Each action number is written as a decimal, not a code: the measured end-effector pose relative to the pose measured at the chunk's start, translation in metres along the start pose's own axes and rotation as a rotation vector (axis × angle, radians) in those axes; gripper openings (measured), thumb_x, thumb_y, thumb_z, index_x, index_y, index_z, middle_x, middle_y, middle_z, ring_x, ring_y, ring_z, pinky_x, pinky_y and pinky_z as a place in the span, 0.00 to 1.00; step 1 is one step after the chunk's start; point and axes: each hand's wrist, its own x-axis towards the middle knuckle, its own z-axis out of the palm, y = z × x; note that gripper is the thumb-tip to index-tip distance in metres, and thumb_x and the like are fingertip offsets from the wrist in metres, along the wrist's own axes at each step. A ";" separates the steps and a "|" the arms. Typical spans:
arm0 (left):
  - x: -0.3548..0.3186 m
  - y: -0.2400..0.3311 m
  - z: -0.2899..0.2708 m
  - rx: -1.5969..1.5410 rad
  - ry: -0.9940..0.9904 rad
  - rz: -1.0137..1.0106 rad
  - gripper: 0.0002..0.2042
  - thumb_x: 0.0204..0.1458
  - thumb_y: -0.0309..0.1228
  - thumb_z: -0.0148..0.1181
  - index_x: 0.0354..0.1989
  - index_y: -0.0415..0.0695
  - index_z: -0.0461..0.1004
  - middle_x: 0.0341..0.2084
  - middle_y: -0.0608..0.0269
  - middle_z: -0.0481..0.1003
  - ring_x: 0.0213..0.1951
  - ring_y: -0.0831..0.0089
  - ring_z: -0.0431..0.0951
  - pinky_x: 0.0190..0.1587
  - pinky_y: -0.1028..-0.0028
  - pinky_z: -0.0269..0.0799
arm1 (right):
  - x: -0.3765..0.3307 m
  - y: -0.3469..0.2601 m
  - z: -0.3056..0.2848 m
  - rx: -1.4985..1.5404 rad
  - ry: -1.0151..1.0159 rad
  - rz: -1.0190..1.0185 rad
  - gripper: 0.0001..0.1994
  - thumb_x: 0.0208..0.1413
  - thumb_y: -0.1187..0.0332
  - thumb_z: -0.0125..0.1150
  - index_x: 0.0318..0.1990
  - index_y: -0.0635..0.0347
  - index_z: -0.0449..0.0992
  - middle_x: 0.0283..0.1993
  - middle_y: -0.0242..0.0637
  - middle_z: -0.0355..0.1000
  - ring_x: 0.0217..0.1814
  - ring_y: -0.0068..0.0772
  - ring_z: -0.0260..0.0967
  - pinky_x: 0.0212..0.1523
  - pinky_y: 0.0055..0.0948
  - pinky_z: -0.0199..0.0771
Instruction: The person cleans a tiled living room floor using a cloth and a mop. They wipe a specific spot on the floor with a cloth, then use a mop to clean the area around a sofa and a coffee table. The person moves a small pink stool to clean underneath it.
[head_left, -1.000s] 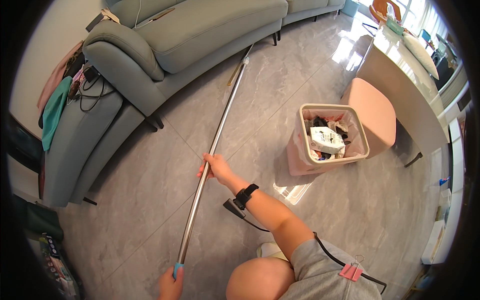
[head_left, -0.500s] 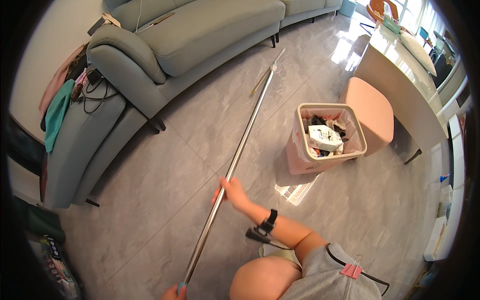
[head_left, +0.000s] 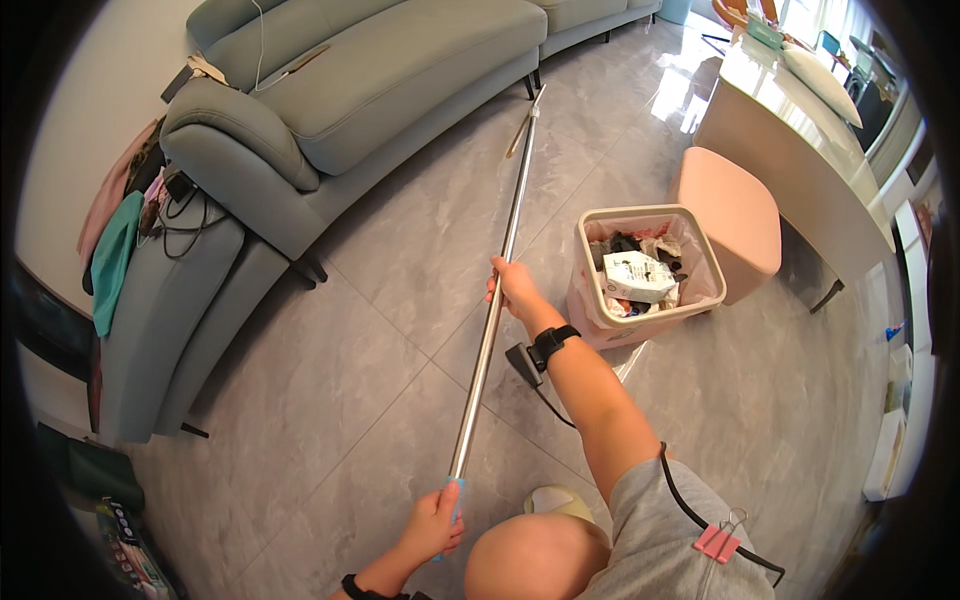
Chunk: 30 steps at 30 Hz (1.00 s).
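Observation:
A long silver pole (head_left: 484,360) slants away from me across the floor, with a narrow bar-like head (head_left: 517,140) at its far end near the sofa. It resembles a floor mop or squeegee, but I cannot tell which. My left hand (head_left: 432,523) is closed round the light-blue grip (head_left: 457,492) at the near end. Farther up, my right hand (head_left: 515,287) wraps round the bare metal shaft. To the right of that hand stands a pink bin (head_left: 715,292) with a beige rim, holding mixed rubbish and a white package (head_left: 640,277).
A grey-blue sofa (head_left: 390,90) runs along the left and back. Beside the bin are a pink stool (head_left: 728,215) and a white-topped table (head_left: 765,95). Clothes (head_left: 118,260) and cables lie on the left sofa section. The floor (head_left: 370,330) is grey tile.
Both hands and the pole have shifted forward, pushing the head farther off toward the sofa. My right arm is stretched out more, and my left hand has come fully into view.

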 end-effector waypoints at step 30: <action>-0.196 -0.155 -0.176 0.648 0.474 0.128 0.18 0.54 0.41 0.53 0.36 0.34 0.74 0.20 0.52 0.72 0.24 0.66 0.71 0.29 0.66 0.67 | -0.222 0.093 0.076 0.065 -0.569 0.324 0.17 0.60 0.59 0.49 0.39 0.70 0.67 0.38 0.48 0.75 0.35 0.34 0.76 0.36 0.29 0.79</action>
